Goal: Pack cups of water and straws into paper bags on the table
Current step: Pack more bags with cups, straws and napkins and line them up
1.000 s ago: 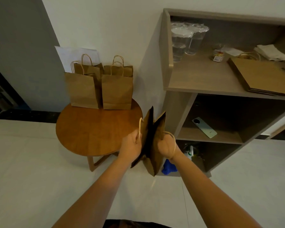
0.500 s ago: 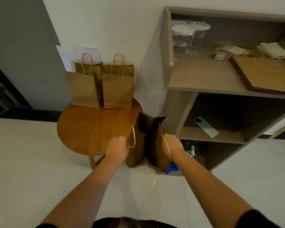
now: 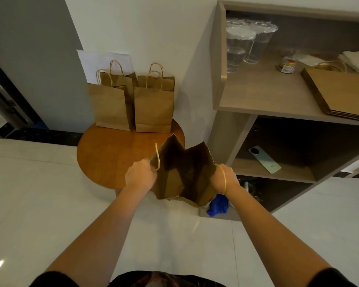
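Observation:
I hold a brown paper bag (image 3: 182, 172) in the air by the near right edge of the round wooden table (image 3: 112, 156), its mouth spread wide towards me. My left hand (image 3: 140, 176) grips its left rim. My right hand (image 3: 224, 179) grips the right rim, with the rope handle looped over my wrist. Several paper bags (image 3: 153, 104) stand upright at the back of the table. Clear lidded cups of water (image 3: 238, 46) stand on the upper shelf at the right. I see no straws.
A stack of flat paper bags (image 3: 340, 92) lies on the grey shelf unit (image 3: 263, 100), beside a small jar (image 3: 287, 67) and folded white napkins (image 3: 354, 59). A phone (image 3: 264, 159) rests on the middle shelf. A blue cloth (image 3: 218, 206) lies at the bottom.
My hands have pulled apart, spreading the bag from a narrow folded shape to a wide open mouth. The bag stays in the air by the table's edge.

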Available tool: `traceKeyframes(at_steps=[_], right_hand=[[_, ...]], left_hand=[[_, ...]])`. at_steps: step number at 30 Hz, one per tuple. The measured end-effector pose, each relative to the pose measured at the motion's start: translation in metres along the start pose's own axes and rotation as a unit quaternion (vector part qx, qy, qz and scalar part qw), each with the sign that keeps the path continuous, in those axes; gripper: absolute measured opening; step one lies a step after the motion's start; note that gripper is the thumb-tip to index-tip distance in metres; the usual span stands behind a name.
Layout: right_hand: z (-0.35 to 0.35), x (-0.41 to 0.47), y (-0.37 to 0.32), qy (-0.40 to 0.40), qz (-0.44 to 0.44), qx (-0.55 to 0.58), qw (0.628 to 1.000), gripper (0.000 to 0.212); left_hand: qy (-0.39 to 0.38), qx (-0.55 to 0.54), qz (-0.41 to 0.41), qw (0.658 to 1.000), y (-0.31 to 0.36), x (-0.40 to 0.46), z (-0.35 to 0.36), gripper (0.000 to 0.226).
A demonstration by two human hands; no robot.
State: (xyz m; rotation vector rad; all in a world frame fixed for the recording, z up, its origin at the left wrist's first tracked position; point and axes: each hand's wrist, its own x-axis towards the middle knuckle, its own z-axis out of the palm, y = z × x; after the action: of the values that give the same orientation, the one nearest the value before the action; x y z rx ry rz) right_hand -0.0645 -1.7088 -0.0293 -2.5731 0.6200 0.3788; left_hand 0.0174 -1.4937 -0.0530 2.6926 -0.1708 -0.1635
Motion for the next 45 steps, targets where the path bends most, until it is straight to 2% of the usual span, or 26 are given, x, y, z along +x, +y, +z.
traceKeyframes(at_steps=[2,4,6,9,15,20,26,30,38,41,45], right_hand=[[0.001,0.003,-0.003,-0.024,-0.021,-0.007,0.999,0.013],[0.0,0.007,-0.008,-0.044,-0.012,0.016,0.999,0.024],[-0.002,0.011,-0.013,-0.057,0.018,0.114,0.992,0.024],[-0.004,0.017,-0.023,-0.069,0.059,0.269,0.959,0.018],[0.006,0.046,-0.053,-0.088,0.068,0.34,0.934,0.023],[0.016,0.101,-0.083,-0.081,0.095,0.363,0.924,0.02],[0.028,0.166,-0.122,-0.12,0.147,0.393,0.9,0.029],[0.036,0.193,-0.137,-0.136,0.171,0.38,0.899,0.03],[0.039,0.208,-0.149,-0.16,0.199,0.372,0.892,0.03],[0.035,0.198,-0.148,-0.16,0.185,0.368,0.897,0.033],[0.024,0.174,-0.139,-0.157,0.129,0.352,0.914,0.036]], left_hand=[[-0.011,-0.013,0.008,1.0,0.001,-0.001,0.001,0.018],[-0.014,-0.023,0.013,1.0,0.002,-0.002,0.0,0.025],[-0.018,-0.034,0.013,0.999,0.003,-0.001,-0.001,0.032],[-0.015,-0.069,-0.01,0.997,0.002,0.006,-0.004,0.036],[0.007,-0.135,-0.072,0.988,-0.008,0.051,-0.013,0.035],[0.004,-0.122,-0.078,0.989,-0.017,0.125,-0.017,0.039],[-0.068,-0.1,-0.085,0.989,-0.029,0.217,-0.018,0.045],[-0.093,-0.081,-0.079,0.989,-0.038,0.256,-0.013,0.045],[-0.089,-0.037,-0.046,0.994,-0.044,0.274,-0.016,0.039],[-0.085,-0.037,-0.04,0.995,-0.041,0.262,-0.017,0.034],[-0.041,-0.042,-0.027,0.998,-0.035,0.232,-0.024,0.019]])
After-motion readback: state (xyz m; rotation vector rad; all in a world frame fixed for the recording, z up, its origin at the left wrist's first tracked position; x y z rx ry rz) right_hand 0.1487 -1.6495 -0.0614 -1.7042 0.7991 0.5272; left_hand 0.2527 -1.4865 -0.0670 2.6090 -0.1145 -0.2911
